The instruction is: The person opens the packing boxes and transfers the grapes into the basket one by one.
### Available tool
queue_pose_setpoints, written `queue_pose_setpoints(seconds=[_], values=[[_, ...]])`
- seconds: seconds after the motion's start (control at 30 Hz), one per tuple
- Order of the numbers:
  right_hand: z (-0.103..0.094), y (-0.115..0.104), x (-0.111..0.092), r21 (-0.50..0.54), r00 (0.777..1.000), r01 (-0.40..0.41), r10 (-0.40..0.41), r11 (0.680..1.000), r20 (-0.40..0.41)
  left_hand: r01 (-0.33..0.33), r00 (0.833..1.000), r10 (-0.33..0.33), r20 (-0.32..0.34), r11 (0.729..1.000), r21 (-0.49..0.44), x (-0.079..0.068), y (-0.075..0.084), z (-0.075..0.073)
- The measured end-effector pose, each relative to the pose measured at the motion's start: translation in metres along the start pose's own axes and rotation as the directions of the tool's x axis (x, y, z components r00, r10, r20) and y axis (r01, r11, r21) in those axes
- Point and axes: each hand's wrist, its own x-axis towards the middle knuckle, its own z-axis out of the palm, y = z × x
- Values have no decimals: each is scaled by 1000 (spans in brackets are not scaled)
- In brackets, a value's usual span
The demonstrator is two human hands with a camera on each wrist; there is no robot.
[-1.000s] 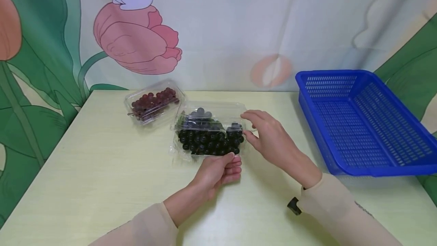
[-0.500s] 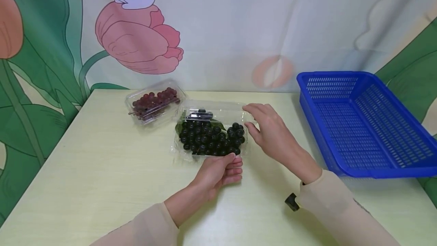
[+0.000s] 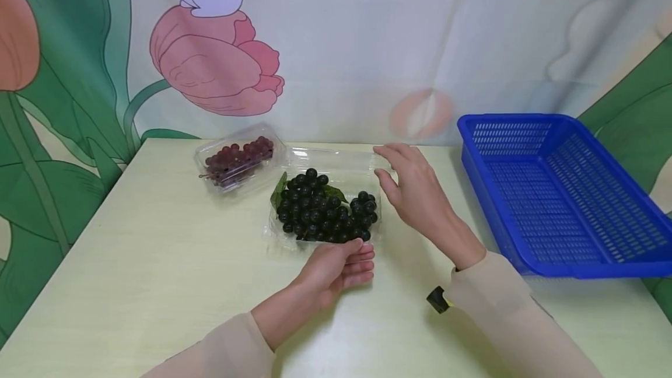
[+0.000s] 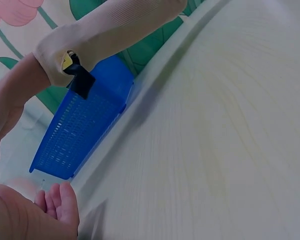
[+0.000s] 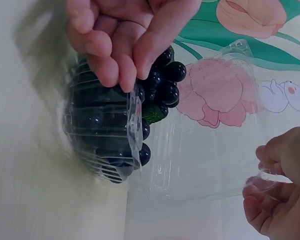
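Dark grapes (image 3: 315, 209) with green leaves fill a clear plastic clamshell box (image 5: 100, 130) whose lid (image 5: 210, 160) is raised. My left hand (image 3: 333, 270) pinches the near rim of the box between thumb and fingers. With my right hand (image 3: 417, 188) I grip the lid by its right corner; the right wrist view shows fingers (image 5: 262, 205) curled round that corner. Part of the left hand (image 4: 35, 215) appears in the left wrist view, where the box is out of sight.
A second clear box (image 3: 238, 159), closed, holds red grapes behind and left of the first. To the right stands a blue plastic basket (image 3: 567, 209). A printed cloth (image 3: 336, 45) hangs behind the pale table (image 3: 131, 273).
The lid has swung up and back, away from the dark grapes, with my right hand rising along with it. My left hand has stayed at the near rim.
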Motion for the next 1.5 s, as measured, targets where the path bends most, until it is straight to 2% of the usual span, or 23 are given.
queue_pose_setpoints(seconds=[0.23,0.43,0.67,1.03,1.27,1.5], values=[[4,7,5,57,994,-33,39,998,-106,-8,1000,8,7,1000,26,0,-1,1],[3,11,9,102,984,-61,77,993,-161,-11,1000,11,4,999,46,0,-2,1],[3,14,15,104,980,-46,66,993,-190,-3,1000,2,10,999,51,-2,-4,2],[2,26,25,117,967,-71,97,991,-237,10,999,-12,32,998,63,-5,-10,8],[5,37,30,210,955,-147,194,967,-224,12,999,-14,33,997,83,-8,-12,9],[10,51,33,279,949,-235,282,931,-143,24,999,-26,20,996,87,-7,-11,9]])
